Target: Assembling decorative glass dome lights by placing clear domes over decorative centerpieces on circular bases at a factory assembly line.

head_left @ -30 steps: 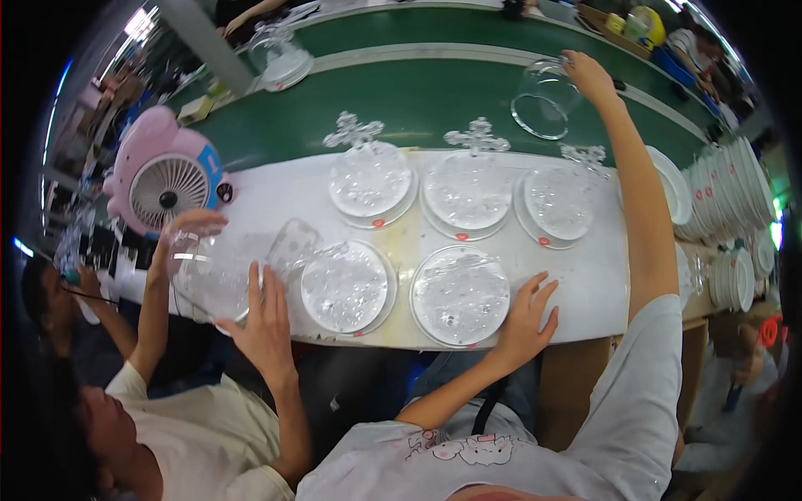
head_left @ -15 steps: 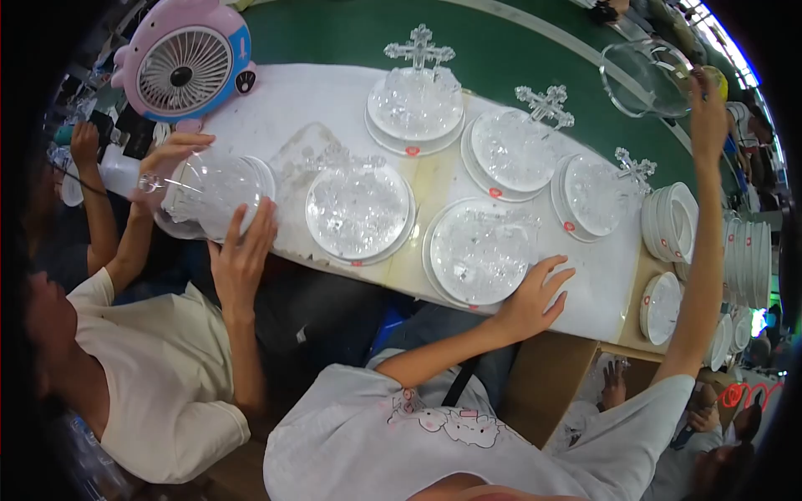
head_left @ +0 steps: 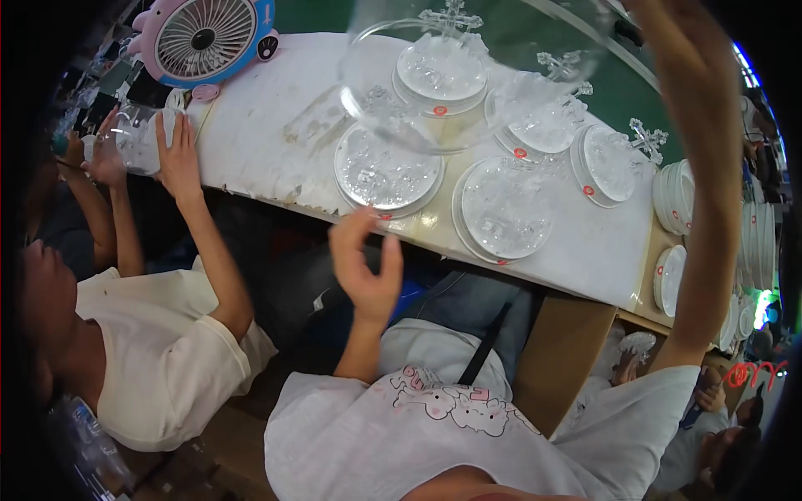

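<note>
My right hand [head_left: 681, 37], raised at the upper right and blurred, grips a clear dome cover [head_left: 376, 127] that hangs over the far plates; its grip is partly cut off by the top edge. Below the table's front edge, my left hand [head_left: 365, 265] is empty, thumb and fingers apart, close to a white round plate [head_left: 388, 171] with clear glittery pieces on it. To the right lies a similar plate [head_left: 508, 213]. Behind them, seen partly through the cover, are more plates [head_left: 441, 75], with clear ornate crosses [head_left: 451, 17] standing at their far sides.
At the left, a person in a cream shirt [head_left: 159, 359] has both hands on another clear cover [head_left: 138, 142]. A pink and blue fan [head_left: 203, 39] stands at the far left. White plates are stacked [head_left: 672, 196] at the right, and a cardboard box [head_left: 568, 338] sits below the table.
My right hand has swung the clear cover leftward over the plates. My left hand has left the front right plate and moved left. The other person's cover has moved further left.
</note>
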The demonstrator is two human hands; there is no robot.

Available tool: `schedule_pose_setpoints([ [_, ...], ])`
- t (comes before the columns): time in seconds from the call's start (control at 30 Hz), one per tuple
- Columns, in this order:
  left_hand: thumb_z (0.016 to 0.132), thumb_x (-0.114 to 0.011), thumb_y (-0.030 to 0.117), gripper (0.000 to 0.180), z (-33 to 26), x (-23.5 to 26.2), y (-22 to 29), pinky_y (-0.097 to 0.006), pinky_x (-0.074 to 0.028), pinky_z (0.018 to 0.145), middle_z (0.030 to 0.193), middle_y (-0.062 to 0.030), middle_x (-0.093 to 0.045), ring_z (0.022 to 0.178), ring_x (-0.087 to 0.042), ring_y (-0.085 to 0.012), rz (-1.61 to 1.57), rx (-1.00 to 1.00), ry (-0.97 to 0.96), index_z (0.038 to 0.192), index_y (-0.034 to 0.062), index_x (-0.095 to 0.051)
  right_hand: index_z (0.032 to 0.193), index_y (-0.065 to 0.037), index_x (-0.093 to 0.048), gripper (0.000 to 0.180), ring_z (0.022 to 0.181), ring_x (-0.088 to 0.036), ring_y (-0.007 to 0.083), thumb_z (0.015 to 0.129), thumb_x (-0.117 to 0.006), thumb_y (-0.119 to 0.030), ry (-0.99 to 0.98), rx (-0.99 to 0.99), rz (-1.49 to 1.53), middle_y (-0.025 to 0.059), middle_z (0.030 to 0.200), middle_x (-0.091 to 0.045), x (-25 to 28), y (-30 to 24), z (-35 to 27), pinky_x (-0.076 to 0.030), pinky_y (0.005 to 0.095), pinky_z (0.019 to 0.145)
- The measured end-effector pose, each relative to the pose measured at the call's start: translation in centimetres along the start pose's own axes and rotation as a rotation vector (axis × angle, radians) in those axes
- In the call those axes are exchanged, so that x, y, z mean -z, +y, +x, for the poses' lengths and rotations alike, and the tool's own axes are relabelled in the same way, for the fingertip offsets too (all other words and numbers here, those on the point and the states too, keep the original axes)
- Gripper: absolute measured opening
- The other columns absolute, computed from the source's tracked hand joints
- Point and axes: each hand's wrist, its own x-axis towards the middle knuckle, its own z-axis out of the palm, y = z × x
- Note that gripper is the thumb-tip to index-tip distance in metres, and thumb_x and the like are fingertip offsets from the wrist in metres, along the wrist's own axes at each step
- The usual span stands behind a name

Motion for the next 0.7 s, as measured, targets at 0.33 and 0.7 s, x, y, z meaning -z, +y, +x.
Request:
schedule_pose_setpoints([
  [0.33, 0.063, -0.085, 0.022, 0.106, 2.3, 3.7, -3.8, -0.045, -0.022, 0.11, 0.144, -0.0197, -0.023, 0.136, -0.02, -0.0342, 0.332, 0.087, -0.101, 0.143, 0.0006, -0.018, 0.101, -0.001, -0.053, 0.016, 0.082, -0.057, 0.0357, 0.089, -0.049, -0.011, -0.11, 0.001, -0.02, 0.0168, 0.089, -0.056, -9.0, -2.6, 0.1, -0.045, 0.0416, 0.071],
  [0.7, 0.054, -0.085, 0.047, 0.133, 1.8, 1.4, -6.3, -0.059, 0.002, 0.108, 0.145, -0.0287, -0.018, 0.139, -0.003, -0.0426, 0.662, 0.114, -0.14, 0.142, -0.004, 0.0, 0.09, -0.002, -0.051, 0.007, 0.065, -0.057, 0.0246, 0.088, -0.052, -0.008, -0.126, 0.026, -0.071, 0.0095, 0.077, -0.054, -12.8, -3.4, -1.7, -0.045, 0.0341, 0.055],
])
